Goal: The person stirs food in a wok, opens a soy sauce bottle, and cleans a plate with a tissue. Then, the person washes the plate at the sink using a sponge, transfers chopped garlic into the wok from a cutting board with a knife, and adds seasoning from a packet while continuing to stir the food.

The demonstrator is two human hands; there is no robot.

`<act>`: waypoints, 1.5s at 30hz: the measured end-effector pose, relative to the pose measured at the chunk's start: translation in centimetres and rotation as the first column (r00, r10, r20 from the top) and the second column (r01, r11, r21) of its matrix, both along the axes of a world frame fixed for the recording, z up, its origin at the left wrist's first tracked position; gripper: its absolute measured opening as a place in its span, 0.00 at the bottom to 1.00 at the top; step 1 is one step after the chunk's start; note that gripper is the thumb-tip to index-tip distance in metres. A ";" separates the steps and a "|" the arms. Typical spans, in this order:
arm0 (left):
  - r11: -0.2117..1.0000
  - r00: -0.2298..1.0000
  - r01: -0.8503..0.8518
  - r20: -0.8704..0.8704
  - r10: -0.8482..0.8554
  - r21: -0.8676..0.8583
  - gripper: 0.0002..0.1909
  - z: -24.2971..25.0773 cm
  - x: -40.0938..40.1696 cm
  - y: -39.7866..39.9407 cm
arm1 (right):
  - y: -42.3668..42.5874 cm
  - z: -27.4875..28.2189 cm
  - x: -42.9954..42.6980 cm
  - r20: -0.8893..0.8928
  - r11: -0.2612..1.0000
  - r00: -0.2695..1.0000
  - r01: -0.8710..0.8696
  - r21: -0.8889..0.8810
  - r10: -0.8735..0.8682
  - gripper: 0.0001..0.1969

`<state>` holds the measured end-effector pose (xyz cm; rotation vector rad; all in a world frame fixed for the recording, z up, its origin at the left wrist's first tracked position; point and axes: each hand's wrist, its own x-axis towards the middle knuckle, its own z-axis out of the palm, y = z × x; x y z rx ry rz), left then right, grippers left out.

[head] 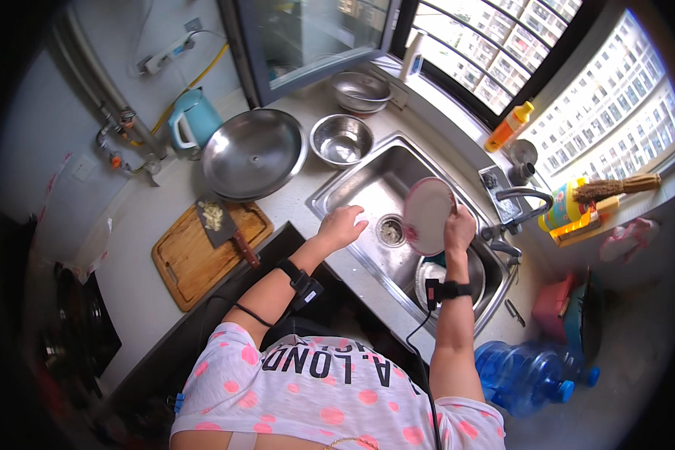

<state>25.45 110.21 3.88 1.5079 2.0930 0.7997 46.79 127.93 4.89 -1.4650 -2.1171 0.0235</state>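
Observation:
My right hand (460, 229) grips the rim of a white plate with a reddish edge (428, 216), tilted above the stainless steel sink (365, 194). Near the sink's left front edge is my left hand (342, 226), fingers apart and holding nothing. The drain strainer (391, 231) lies between the hands, with pale bits in it. Beneath my right hand, a metal basin (477, 270) sits in the sink's right part, partly hidden by the plate and my arm.
A cleaver (220, 225) with chopped pale pieces rests on a wooden cutting board (185, 259). Behind are a large metal lid or pan (256, 152), a steel bowl (342, 140) and a blue kettle (194, 121). The faucet (520, 211) stands right; a small knife (515, 312) lies nearby.

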 end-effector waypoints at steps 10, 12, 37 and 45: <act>0.742 0.658 -0.664 0.540 0.525 0.089 0.17 -0.5 -9.4 -19.0 | -17.6 -1.4 -17.9 -0.850 0.393 0.508 -0.760 -0.518 -0.137 0.11; 0.596 0.662 -0.747 0.414 0.625 0.293 0.14 -3.6 -12.3 -25.1 | -22.9 -1.7 -22.4 -0.826 0.252 0.546 -0.788 -0.562 -0.137 0.12; 0.030 0.036 -0.991 0.048 0.998 0.133 0.19 -10.9 -23.7 -47.9 | -39.3 -8.2 -32.9 -0.139 0.564 0.603 -0.790 -0.242 0.786 0.23; 0.312 0.449 -0.831 0.222 0.865 0.461 0.20 -5.5 -18.8 -41.0 | -34.1 -9.6 -29.2 -0.048 0.555 0.700 -0.604 -0.572 0.713 0.21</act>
